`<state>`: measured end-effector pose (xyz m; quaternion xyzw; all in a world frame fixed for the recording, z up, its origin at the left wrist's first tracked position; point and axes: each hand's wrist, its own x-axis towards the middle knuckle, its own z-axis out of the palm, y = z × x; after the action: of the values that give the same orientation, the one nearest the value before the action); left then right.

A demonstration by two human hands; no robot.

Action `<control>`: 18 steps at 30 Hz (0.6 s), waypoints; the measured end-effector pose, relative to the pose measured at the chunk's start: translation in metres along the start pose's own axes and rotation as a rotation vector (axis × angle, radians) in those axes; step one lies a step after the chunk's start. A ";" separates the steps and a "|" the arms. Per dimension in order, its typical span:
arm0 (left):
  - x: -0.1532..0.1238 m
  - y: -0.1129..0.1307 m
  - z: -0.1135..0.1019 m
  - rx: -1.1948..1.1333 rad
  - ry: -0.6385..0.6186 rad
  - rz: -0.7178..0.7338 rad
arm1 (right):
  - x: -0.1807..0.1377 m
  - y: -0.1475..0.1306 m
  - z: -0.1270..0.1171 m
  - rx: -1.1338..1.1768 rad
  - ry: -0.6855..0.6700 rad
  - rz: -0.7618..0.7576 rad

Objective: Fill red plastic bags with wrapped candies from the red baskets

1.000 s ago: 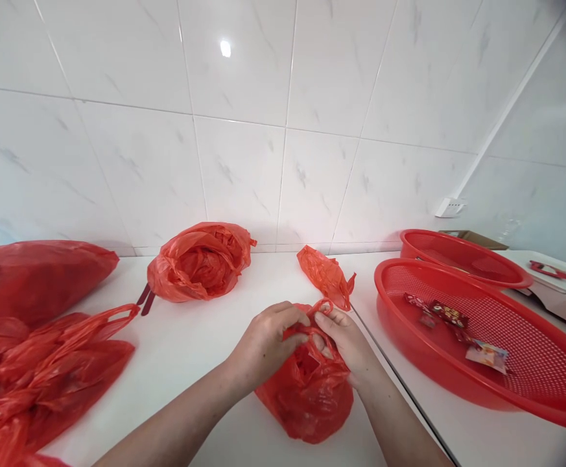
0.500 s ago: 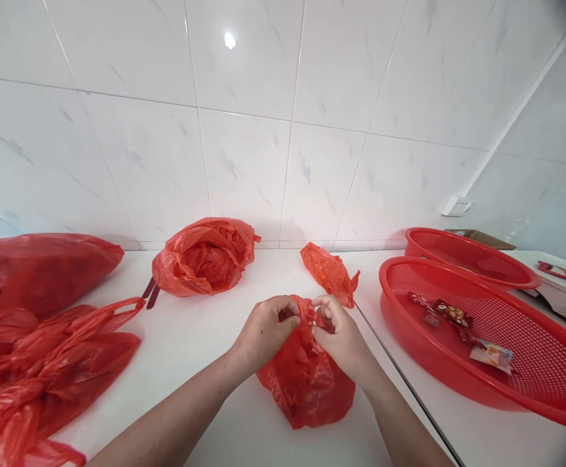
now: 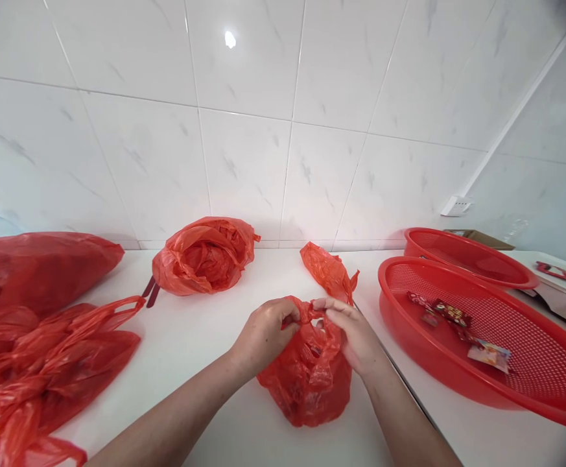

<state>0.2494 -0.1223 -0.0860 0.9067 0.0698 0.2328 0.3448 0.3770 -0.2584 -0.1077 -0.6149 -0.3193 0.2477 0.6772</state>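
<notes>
A thin red plastic bag (image 3: 306,389) rests on the white table in front of me, its top gathered between both hands. My left hand (image 3: 268,331) pinches the gathered plastic on the left side, its thumb and fingers closed. On the other side, my right hand (image 3: 353,334) grips the bag's handle part, with the fingers bent over a loop of plastic. A small gap shows through that loop between the hands. What lies inside the bag cannot be made out.
Left lie tied red bags (image 3: 49,370) and a large red bag (image 3: 44,266). Against the wall sit a crumpled open red bag (image 3: 205,256) and a smaller red bag (image 3: 329,269). A red basket (image 3: 438,376) with several snack packets (image 3: 450,311) stands right, before another red basket (image 3: 462,253).
The bag's top has been drawn into a twisted loop between my hands. My right hand has shifted slightly right and down, its fingers now stretched further over the plastic.
</notes>
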 end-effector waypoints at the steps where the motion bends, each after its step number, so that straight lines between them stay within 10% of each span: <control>1: -0.001 0.000 -0.002 0.038 -0.008 0.036 | 0.002 0.003 -0.002 -0.021 0.044 -0.019; 11: -0.049 0.010 -0.071 0.320 -0.302 0.144 | 0.025 0.029 -0.035 -0.540 0.550 -0.248; 18: -0.067 0.020 -0.098 0.072 -0.326 -0.115 | 0.028 0.035 -0.033 -0.670 0.465 -0.244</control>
<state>0.1431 -0.0984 -0.0336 0.9387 0.0729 0.0602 0.3314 0.4226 -0.2558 -0.1398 -0.7983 -0.2913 -0.0970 0.5182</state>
